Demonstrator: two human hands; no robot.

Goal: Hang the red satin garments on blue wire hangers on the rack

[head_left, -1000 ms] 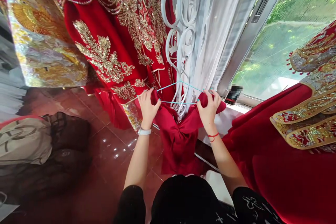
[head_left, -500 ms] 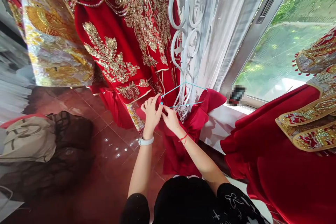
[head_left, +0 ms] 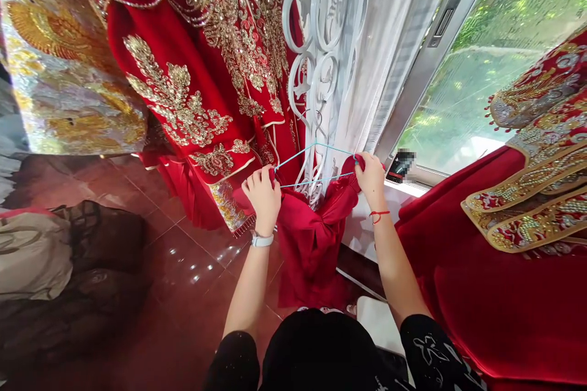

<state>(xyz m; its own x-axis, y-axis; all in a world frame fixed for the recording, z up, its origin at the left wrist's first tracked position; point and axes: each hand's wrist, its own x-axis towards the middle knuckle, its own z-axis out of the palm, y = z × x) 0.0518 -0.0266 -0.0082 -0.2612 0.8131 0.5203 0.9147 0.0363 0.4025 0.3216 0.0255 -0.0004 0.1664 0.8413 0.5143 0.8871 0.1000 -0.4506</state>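
Note:
A thin light-blue clothes hanger [head_left: 316,145] with a metal hook spans the gap between my two hands. From it hangs a plain red dress [head_left: 305,226], its shiny cloth falling toward the floor. My left hand [head_left: 263,197] is closed around the hanger's left end and the red cloth there. At the other end, my right hand [head_left: 370,177] grips the gathered red shoulder over the hanger's corner. My fingertips are partly hidden in the cloth. Just behind the hanger stands a white scrollwork metal rack [head_left: 316,24].
Red jackets with gold embroidery [head_left: 183,98] hang behind at left, beside a gold-and-silver brocade garment [head_left: 73,91]. An embroidered red garment [head_left: 513,220] is at right. A dark, blurred-out object [head_left: 400,166] rests on the window sill. Bags [head_left: 36,256] lie on the floor at left.
My right hand has moved from beside the left hand to the hanger's right end, taking hold of the red shoulder there. My left hand stays at the left end. The view has shifted slightly.

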